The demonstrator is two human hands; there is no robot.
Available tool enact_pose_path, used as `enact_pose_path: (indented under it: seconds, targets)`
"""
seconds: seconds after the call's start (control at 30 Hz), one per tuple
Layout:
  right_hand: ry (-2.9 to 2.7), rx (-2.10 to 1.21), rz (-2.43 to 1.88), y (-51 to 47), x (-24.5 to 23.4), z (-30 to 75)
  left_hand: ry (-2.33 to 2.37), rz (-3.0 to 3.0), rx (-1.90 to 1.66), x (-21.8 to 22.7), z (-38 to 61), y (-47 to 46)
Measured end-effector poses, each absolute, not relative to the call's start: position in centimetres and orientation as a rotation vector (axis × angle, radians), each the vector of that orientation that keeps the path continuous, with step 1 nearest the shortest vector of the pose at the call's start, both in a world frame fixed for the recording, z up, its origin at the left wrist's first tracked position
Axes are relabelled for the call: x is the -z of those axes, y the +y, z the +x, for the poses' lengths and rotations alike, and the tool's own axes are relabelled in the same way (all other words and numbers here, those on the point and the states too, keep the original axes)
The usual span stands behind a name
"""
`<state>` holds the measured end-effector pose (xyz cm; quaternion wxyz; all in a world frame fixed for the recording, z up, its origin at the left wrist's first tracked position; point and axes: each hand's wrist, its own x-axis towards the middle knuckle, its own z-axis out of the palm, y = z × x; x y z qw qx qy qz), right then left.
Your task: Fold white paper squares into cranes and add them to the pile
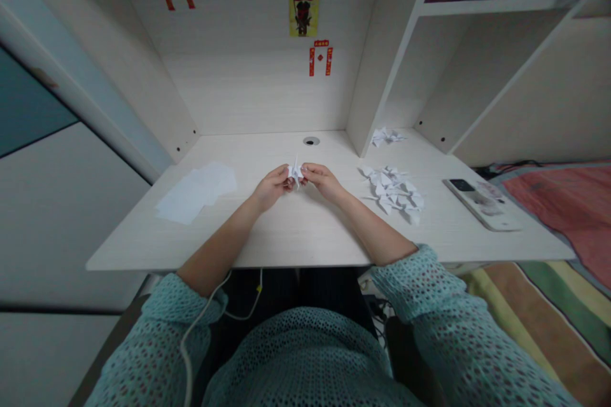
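Sheets: blank white sheets (195,192) are lying in a loose, overlapping spread on the left side of the desk (286,238), well apart from both hands.
Left hand: the left hand (273,187) is reaching in from the near edge, its thumb and fingers closing narrowly on the left side of a small crane.
Crane: the white paper crane (296,172) is sitting between the two sets of fingertips, near the middle of the desk; one thin point is sticking up past the grip and another is pointing down towards the person. Whether it is touching the desk, I cannot tell.
Right hand: the right hand (323,180) is mirroring the left, pinching the crane's right side.
Pile: many white cranes (394,191) are lying heaped to the right of the right hand, without touching it.
Phone: a pale phone (482,205) is lying flat beyond the pile.
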<state>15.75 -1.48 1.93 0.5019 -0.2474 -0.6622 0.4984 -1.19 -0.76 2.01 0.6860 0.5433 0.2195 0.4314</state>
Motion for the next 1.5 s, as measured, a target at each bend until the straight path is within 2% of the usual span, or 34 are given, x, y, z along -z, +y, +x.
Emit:
enact_pose_path:
  seconds: [0.47, 0.73, 1.13, 1.23, 1.4, 1.5]
  targets:
    - [-1.514, -1.278, -0.647, -1.7, -2.3, 15.8, 0.565, 1.137, -0.992, -2.6, -0.8, -1.5]
    - [-1.472, -1.331, -0.552, -1.4, -2.0, 15.8, 0.439, 1.061, -0.966, -2.6, -0.8, -1.6]
    - [-1.463, -1.284, -0.621, -1.2, -1.8, 15.9, 0.541, 1.156, -1.029, -2.5, -0.8, -1.4]
    - [-1.525, -1.126, -0.73, -1.1, -1.8, 16.3, 0.584, 1.193, -1.016, -2.7, -0.8, -1.5]
    - [-1.632, -0.398, -0.968, -1.8, -2.2, 17.0, 0.676, 1.267, -1.027, -2.7, -0.8, -1.0]
    - [-1.795, -0.131, -0.941, -2.2, -2.4, 17.1, 0.702, 1.293, -1.062, -2.5, -0.7, -0.8]
